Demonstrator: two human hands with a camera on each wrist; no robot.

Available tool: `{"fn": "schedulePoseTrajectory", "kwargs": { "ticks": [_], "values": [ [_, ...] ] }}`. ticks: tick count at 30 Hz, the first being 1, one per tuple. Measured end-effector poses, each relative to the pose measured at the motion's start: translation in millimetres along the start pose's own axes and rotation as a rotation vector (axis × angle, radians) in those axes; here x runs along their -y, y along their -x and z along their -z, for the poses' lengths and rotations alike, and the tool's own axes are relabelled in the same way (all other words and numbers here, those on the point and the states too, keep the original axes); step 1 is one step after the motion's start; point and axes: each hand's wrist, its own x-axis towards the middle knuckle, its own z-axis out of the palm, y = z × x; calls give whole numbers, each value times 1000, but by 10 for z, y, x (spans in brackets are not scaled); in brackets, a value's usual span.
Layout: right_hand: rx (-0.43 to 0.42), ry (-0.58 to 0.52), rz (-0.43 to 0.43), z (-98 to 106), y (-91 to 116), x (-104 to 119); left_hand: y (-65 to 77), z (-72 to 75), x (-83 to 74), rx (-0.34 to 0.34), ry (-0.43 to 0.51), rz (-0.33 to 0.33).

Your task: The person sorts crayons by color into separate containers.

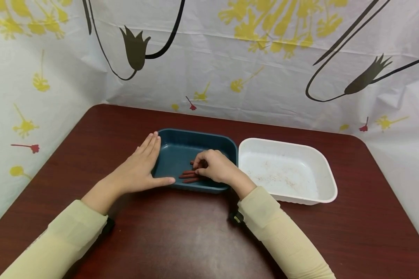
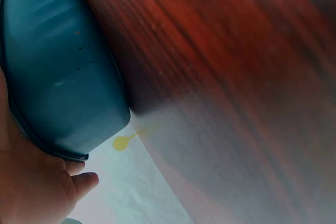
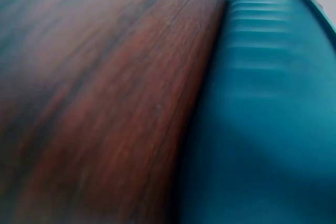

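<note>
A dark blue-green rectangular tray [image 1: 174, 155] sits on the table, with several thin reddish-brown sticks [image 1: 189, 180] lying side by side near its front. My left hand [image 1: 139, 166] rests on the tray's left end, fingers straight along the rim and thumb at the front corner. In the left wrist view, that hand [image 2: 37, 187] lies against the rim. My right hand [image 1: 216, 166] reaches over the front rim into the tray, its fingers curled and pinching a reddish-brown stick among the others. The right wrist view has only the tray's outer side [image 3: 273, 103] near; its contents are hidden there.
Right beside the blue-green tray stands a white tray [image 1: 283, 170] with small brown crumbs on its floor. Both stand on a dark red-brown wooden table [image 1: 181, 232]. A white patterned sheet [image 1: 195, 69] hangs behind the table and along its sides.
</note>
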Motion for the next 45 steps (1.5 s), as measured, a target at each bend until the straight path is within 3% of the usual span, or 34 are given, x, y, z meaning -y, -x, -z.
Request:
{"fn": "schedulePoseTrajectory", "kwargs": {
  "ticks": [8, 21, 27, 32, 37, 45],
  "values": [
    [-51, 29, 47, 133, 170, 18, 0, 1, -17, 2, -1, 4],
    [-321, -5, 83, 576, 772, -157, 0, 0, -12, -7, -6, -1],
    [-425, 13, 69, 705, 1059, -332, 3, -3, -15, -12, -8, -5],
    [-491, 95, 61, 743, 1320, -542, 10, -6, -18, -16, -3, -8],
    [-507, 159, 1, 780, 1594, -781, 21, -14, -9, -22, -3, -11],
    [-545, 131, -50, 838, 2073, -1198, 24, -1, -19, -16, -21, -7]
  ]
}}
